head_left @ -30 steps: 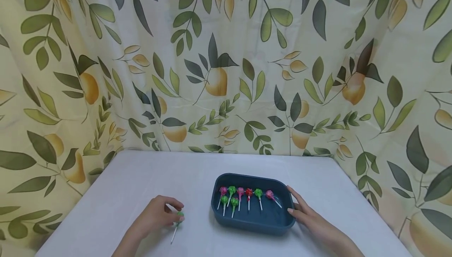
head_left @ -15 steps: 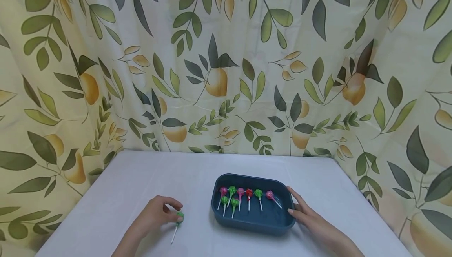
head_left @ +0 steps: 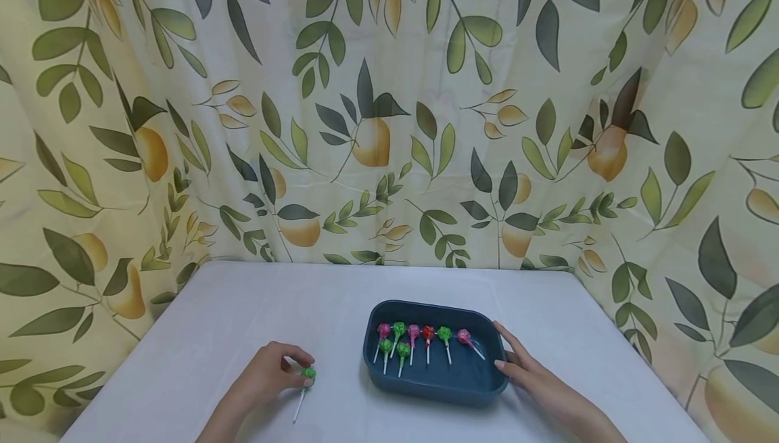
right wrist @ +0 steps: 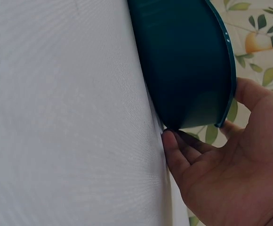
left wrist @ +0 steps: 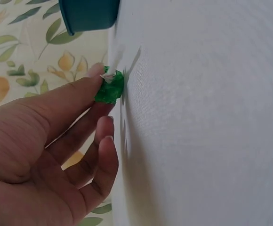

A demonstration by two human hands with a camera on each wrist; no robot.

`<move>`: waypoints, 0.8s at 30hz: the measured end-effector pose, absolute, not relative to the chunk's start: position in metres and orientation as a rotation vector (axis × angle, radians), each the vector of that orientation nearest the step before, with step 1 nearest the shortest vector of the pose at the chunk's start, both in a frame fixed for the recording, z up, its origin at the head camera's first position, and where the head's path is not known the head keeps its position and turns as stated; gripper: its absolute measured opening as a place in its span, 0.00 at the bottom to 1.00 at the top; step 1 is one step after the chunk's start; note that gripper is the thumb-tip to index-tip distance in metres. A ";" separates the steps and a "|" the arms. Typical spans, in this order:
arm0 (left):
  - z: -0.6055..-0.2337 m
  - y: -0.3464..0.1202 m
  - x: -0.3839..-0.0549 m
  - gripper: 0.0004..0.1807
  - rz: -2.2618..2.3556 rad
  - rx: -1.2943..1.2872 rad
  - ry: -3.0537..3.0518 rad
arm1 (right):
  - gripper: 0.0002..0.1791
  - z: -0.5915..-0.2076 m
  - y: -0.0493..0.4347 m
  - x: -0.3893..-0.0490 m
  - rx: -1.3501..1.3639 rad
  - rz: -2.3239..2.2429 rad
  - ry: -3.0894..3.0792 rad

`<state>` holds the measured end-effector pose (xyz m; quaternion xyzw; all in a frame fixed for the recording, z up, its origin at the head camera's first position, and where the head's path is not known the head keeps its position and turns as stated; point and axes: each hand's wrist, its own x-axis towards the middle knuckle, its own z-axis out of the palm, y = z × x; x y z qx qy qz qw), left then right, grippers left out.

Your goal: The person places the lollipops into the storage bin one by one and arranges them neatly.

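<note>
My left hand (head_left: 270, 372) pinches a green-wrapped lollipop (head_left: 309, 375) by its candy end, low over the white table, left of the tray. Its white stick points down toward the near edge. In the left wrist view the thumb and forefinger meet at the green wrapper (left wrist: 112, 89), while the other fingers curl loosely beside it. A dark blue tray (head_left: 435, 389) bears two rows of green, pink and red lollipops, mostly toward its left and back. My right hand (head_left: 538, 372) holds the tray's right end, thumb at the rim and fingertips low at the wall in the right wrist view.
The white tablecloth (head_left: 292, 294) spreads to both sides of the tray. Close behind the table's far edge hangs a curtain (head_left: 389, 213) printed with leaves and fruit, which also runs along the left and right sides.
Very little differs. The left hand with its lollipop sits a touch lower in the head view, and slightly more of the green candy shows. The right hand and tray keep their place.
</note>
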<state>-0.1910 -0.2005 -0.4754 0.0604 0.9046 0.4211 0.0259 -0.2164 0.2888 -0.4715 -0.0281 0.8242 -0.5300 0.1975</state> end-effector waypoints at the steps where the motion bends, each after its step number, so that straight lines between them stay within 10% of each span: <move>1: -0.476 -0.200 -0.191 0.14 1.298 0.184 2.801 | 0.44 -0.471 0.289 -0.217 -0.081 -1.482 2.308; 24: -0.473 -0.199 -0.192 0.11 1.285 0.227 2.836 | 0.43 -0.473 0.289 -0.218 -0.075 -1.475 2.317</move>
